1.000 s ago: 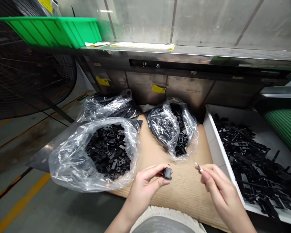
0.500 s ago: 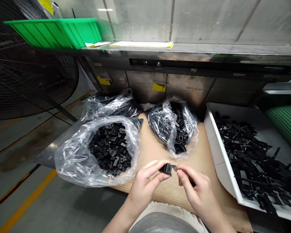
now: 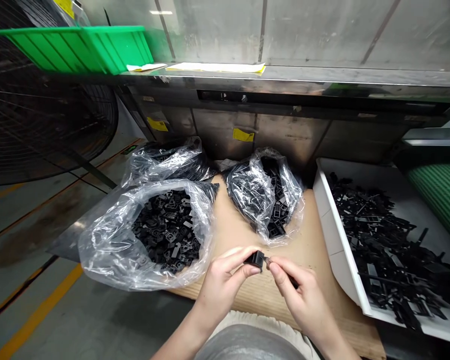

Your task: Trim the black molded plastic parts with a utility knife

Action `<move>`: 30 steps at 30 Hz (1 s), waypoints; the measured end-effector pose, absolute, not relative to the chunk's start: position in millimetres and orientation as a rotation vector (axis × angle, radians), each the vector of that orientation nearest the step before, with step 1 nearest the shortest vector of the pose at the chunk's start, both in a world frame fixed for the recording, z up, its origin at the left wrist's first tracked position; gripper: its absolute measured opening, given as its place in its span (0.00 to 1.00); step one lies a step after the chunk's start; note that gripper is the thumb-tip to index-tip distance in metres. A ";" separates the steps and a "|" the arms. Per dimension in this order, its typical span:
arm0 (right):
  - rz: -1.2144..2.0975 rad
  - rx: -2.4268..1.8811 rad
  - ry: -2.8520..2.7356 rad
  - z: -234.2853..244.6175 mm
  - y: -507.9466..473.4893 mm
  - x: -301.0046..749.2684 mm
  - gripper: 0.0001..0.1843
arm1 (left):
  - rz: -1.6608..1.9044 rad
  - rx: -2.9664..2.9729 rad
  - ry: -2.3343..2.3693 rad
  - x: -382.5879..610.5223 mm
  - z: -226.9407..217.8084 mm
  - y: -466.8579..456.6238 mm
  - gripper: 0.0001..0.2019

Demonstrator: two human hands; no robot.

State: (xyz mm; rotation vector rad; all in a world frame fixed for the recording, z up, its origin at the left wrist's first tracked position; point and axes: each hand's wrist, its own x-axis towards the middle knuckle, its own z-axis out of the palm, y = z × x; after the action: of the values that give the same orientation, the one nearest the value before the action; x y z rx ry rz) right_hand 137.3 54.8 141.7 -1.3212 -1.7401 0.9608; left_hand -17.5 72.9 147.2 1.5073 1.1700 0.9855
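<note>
My left hand [image 3: 225, 285] pinches a small black plastic part [image 3: 255, 259] between thumb and fingers, low over the cardboard sheet [image 3: 315, 245]. My right hand [image 3: 300, 297] is closed on a thin tool [image 3: 293, 283] whose tip touches the right side of that part. Both hands meet just in front of two open clear bags: a big bag [image 3: 150, 235] of small black parts at the left and a smaller bag [image 3: 268, 197] of black frames straight ahead.
A white tray [image 3: 332, 235] full of black plastic sprues stands at the right. A third bag [image 3: 165, 160] lies behind the big one. A green bin [image 3: 78, 47] and papers [image 3: 217, 67] rest on the metal shelf above. A large fan [image 3: 41, 120] stands at the left.
My right hand moved left from near the white tray and brought the tool's tip against the black part in my left hand. The left hand barely moved.
</note>
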 end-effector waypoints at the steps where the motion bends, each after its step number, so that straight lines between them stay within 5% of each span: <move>1: 1.021 -1.283 -1.760 143.3 52.6 135.2 0.15 | 1.001 1.460 1.196 -17.6 144.8 75.9 0.09; 7: 1.148 -1.191 -1.704 146.6 51.4 141.7 0.14 | 1.043 1.232 1.244 -20.4 135.7 92.9 0.13; 15: 0.622 -1.200 -1.905 139.9 56.5 166.9 0.14 | 0.991 1.466 1.134 -18.8 155.7 77.2 0.06; 30: 0.505 -1.406 -1.804 137.0 68.1 160.1 0.13 | 0.967 1.600 1.091 -17.5 165.4 71.2 0.05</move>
State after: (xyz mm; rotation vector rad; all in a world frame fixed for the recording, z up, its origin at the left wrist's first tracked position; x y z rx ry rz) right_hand 160.1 68.1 137.0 -1.4062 -1.8038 0.5049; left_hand -17.5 71.2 165.4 1.5997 1.0912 0.9673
